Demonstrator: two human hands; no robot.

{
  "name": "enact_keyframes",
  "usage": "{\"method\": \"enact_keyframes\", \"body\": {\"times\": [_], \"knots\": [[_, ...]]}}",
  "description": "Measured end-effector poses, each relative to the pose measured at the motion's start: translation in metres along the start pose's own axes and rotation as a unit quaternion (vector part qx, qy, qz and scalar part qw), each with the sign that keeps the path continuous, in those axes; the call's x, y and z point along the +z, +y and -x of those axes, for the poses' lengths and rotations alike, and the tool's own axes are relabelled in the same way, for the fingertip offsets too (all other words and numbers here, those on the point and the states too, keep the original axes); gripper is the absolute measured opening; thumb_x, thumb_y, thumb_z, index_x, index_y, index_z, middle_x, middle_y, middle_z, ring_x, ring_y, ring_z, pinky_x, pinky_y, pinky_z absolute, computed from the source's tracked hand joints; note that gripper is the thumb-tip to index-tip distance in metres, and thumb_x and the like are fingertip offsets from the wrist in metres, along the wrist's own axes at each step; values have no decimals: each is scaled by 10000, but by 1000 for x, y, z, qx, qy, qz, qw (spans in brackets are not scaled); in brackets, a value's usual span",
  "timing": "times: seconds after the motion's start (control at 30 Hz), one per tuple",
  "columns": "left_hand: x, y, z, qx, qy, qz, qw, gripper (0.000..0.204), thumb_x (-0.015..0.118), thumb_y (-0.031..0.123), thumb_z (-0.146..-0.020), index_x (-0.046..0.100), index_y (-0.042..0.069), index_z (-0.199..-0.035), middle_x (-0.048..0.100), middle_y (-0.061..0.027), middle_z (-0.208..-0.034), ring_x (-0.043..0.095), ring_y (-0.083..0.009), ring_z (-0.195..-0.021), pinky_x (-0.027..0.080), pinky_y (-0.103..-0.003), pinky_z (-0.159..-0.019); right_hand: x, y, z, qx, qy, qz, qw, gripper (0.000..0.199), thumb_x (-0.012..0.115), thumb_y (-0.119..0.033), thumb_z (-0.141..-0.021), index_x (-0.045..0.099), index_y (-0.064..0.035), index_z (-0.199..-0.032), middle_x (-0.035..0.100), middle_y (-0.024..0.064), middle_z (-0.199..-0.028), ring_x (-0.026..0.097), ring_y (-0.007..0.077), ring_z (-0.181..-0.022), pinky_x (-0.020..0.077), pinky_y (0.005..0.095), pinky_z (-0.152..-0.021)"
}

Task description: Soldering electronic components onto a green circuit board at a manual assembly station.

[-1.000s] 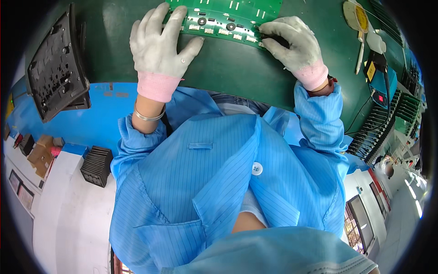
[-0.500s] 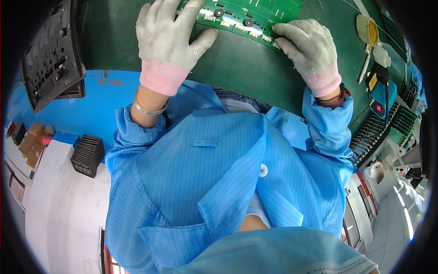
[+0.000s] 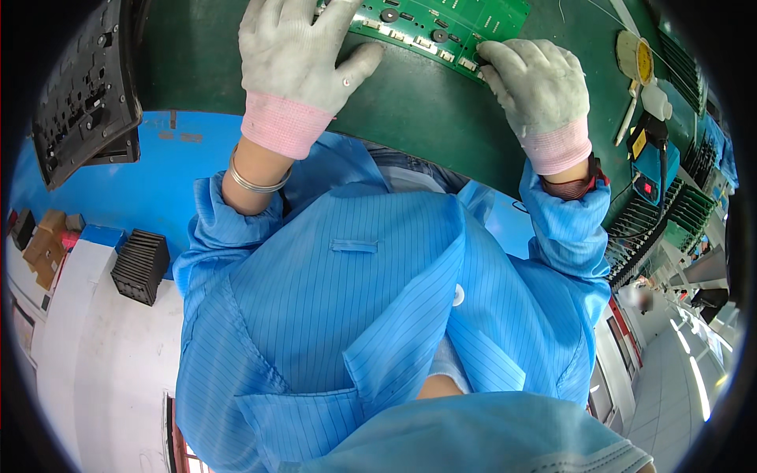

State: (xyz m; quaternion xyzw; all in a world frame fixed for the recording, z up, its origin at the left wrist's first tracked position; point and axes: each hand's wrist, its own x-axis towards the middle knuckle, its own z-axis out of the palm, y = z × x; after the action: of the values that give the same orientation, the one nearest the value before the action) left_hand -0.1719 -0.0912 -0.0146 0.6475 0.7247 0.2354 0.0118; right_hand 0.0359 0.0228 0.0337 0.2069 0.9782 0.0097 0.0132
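Observation:
A green circuit board (image 3: 441,17) lies on the dark green work surface (image 3: 402,102), with white connectors along its near edge and round black parts. The top of the picture cuts off part of it. My left hand (image 3: 296,63), in a white glove with a pink cuff, is over the board's left end. Its thumb stands apart from the fingers, and its fingertips run up out of view. My right hand (image 3: 540,87), gloved the same way, is at the board's right end. Its fingers are bent, with thumb and forefinger closed on the board's corner beside a connector.
A black plastic housing (image 3: 87,94) leans at the left. On the right are a round yellow-centred container (image 3: 635,59), a white-handled tool (image 3: 628,114), a small white bottle (image 3: 656,101), a blue device with a red switch (image 3: 648,188) and racks of boards (image 3: 690,213).
The whole view has shifted slightly, with the board a little higher and further right. Both hands keep nearly the same places at its ends.

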Motion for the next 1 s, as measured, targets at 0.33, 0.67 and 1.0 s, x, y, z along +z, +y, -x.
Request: {"method": "enact_keyframes", "body": {"times": [0.33,0.67,1.0], "knots": [[-1,1,0,-13,0,24,1000,544,711,250,-673,590,30,-1155,508,-197,-1247,460,-367,-1188,314,-496,-1055,8,3,5,38,7,-4,999,175,689,-257,-809,682,-162,-957,673,18,-852,635,218,-839,488,376,-768],[-5,-1,0,8,-26,-7,1000,531,712,239,-666,584,33,-1138,508,-197,-1235,465,-372,-1168,330,-492,-1038,6,2,3,25,-15,10,1000,170,669,-217,-814,696,-130,-958,687,53,-911,641,259,-876,483,381,-772],[8,-9,5,11,21,14,1000,531,713,239,-650,582,43,-1126,512,-192,-1216,479,-365,-1151,346,-489,-1021,10,3,4,17,18,1,1000,156,691,-214,-811,697,-136,-946,685,41,-872,646,244,-843,490,362,-741]]}}
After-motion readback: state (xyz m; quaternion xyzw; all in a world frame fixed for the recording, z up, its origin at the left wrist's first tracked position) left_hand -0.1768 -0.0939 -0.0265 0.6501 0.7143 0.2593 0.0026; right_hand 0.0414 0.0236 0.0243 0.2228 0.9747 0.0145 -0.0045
